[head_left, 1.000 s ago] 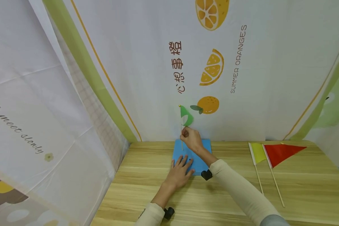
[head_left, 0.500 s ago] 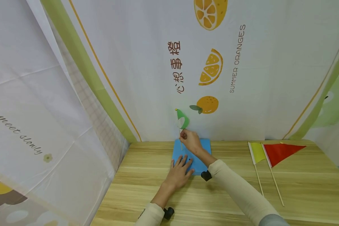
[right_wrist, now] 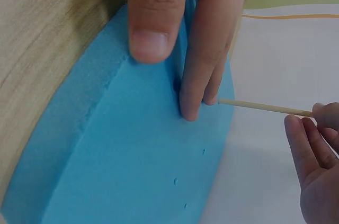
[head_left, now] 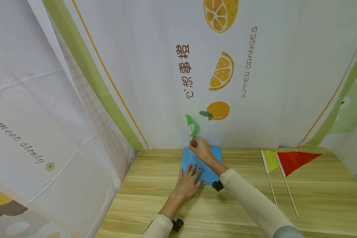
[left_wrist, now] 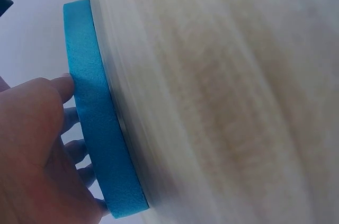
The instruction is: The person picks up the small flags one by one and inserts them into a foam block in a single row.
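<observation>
A blue foam block point(head_left: 211, 170) lies flat at the table's back edge. My left hand point(head_left: 188, 183) rests on its near left part, fingers straight and spread. In the left wrist view the thumb touches the block's side edge point(left_wrist: 100, 118). With thumb and fingertips my right hand point(head_left: 201, 148) pinches the thin wooden stick point(right_wrist: 265, 107) of a small green flag point(head_left: 195, 125), below the cloth. The flag stands nearly upright, leaning slightly left, with a yellow bead on top. Its stick's lower end meets the foam's top face beyond the left fingertips in the right wrist view.
A yellow flag point(head_left: 271, 160) and a red triangular flag point(head_left: 296, 160) lie on the wooden table point(head_left: 241, 211) to the right. Several small holes show in the foam. A printed white cloth point(head_left: 154, 82) hangs right behind the table.
The green flag's top has tipped slightly left and come down a little, and my right hand has lowered slightly with it. My left hand stays on the foam block.
</observation>
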Demonstrator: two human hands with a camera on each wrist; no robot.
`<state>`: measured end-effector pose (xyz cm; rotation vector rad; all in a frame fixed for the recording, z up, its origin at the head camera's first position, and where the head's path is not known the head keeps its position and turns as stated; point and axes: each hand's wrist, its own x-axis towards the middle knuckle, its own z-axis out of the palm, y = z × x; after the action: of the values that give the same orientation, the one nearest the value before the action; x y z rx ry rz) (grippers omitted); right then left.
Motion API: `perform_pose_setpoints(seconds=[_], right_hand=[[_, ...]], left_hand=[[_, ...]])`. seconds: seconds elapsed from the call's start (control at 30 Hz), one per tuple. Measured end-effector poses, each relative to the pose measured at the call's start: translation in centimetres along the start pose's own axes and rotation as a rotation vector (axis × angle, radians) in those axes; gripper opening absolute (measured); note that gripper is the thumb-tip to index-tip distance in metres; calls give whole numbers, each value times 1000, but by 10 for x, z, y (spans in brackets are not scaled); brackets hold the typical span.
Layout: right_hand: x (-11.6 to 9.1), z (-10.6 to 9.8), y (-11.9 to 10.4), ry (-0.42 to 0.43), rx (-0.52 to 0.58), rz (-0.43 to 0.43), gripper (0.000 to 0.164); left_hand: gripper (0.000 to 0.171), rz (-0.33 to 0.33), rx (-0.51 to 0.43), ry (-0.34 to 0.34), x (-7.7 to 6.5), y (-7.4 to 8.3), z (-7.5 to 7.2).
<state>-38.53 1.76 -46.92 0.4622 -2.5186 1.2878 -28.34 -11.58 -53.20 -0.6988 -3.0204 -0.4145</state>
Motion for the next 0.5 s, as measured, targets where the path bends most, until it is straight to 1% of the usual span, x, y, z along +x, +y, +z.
perform_pose_setpoints(seconds=[0.17,0.3,0.4,0.5], right_hand=[[0,-4,2,2,6,1,10],[-1,-9,7,10,1,-16,9],[-3,-17,14,19,-14,-33,8],[-7,-30,21,24,-41,-44,7]], left_hand=[[59,2,3,1,1,0,1],[59,-1,0,-2,1,0,1],[59,-8,-3,-3,0,0,1],[59,-9,-3,0,-1,1,1]])
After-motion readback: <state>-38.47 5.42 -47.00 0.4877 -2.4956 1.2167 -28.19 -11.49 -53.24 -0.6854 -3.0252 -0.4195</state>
